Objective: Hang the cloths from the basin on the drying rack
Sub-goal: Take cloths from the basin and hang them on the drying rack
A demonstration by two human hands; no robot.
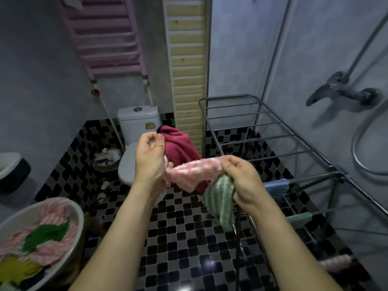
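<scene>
No legible text, brand or number anywhere. Yellow sticker (149, 125) on front of toilet tank (134, 119): print too blurred to read. Flush button (137, 109) on tank lid: marking, if any, too small to tell.

The basin (78, 208) at near left is cut by the left and bottom edges; its heaped cloths (52, 232) blur into pink, green and yellow. The left hand (150, 160) hides part of the dark red cloth (178, 143) and the toilet bowl (126, 166); the right hand (241, 181) covers the green striped cloth's (220, 198) top. The drying rack (294, 141) runs off the right edge, where a pinkish cloth (336, 263) is too blurred to read.
</scene>
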